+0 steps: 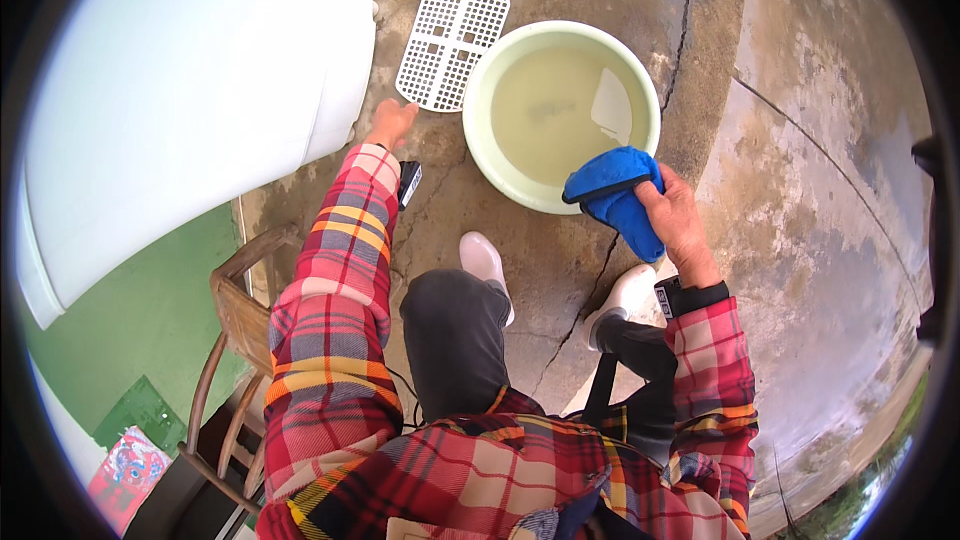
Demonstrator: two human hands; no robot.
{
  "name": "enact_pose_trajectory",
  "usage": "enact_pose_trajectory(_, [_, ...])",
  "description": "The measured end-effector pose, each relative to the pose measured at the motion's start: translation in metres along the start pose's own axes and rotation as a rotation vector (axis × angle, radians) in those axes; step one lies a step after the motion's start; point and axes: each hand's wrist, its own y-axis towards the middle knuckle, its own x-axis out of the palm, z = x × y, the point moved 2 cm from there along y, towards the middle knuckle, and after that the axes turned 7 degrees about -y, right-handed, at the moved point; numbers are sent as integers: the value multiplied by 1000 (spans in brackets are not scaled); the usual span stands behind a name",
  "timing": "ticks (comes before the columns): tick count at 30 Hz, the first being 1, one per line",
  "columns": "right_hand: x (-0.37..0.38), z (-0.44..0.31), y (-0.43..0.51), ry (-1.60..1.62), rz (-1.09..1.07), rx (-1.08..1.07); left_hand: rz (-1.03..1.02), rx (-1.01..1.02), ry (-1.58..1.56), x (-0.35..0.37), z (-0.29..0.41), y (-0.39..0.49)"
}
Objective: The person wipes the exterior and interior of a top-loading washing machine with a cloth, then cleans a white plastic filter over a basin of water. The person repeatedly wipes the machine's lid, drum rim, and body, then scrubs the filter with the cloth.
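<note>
My right hand (679,221) grips a folded blue plush cloth (616,191) with dark edging, thumb on top. The cloth hangs over the near right rim of a round pale green plastic basin (486,157). Cloudy yellowish water (551,116) fills part of the basin, and a blurred dark patch shows in it. Off to the left, my left hand (391,122) is at the near corner of a white plastic grid panel (452,45). Its fingers are partly curled and partly hidden, so a grip on the panel is not certain. The panel lies beside the basin's left side.
A large white smooth-sided object (210,67) takes up the upper left. Below it stands a wooden chair (244,315) near a green wall (150,270). The concrete floor (810,240) is stained and cracked. My white boots (484,259) are close to the basin.
</note>
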Motion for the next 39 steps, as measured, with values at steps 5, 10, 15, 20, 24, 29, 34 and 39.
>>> enact_pose_trajectory(5, [20,4,40,-442,-132,-48,177,204,231,20,-34,91])
enact_pose_trajectory(10, [31,10,67,-443,-322,-218,282,189,93,45,-57,157])
enact_pose_trajectory(15, [49,43,101,-780,76,-269,32,-166,-209,57,-71,158])
enact_pose_trajectory(20, [95,61,124,-990,-18,-271,-61,-35,-914,30,-45,131])
enact_pose_trajectory(24, [131,70,131,-1110,-223,-227,150,343,-941,-17,-2,91])
enact_pose_trajectory(29, [140,94,139,-1258,-276,-263,54,602,-920,-76,32,-4])
enact_pose_trajectory(34, [121,100,164,-1014,-171,-265,-182,499,-749,-81,39,-72])
enact_pose_trajectory(39, [89,87,176,-762,96,-71,-293,285,-508,-43,40,-77])
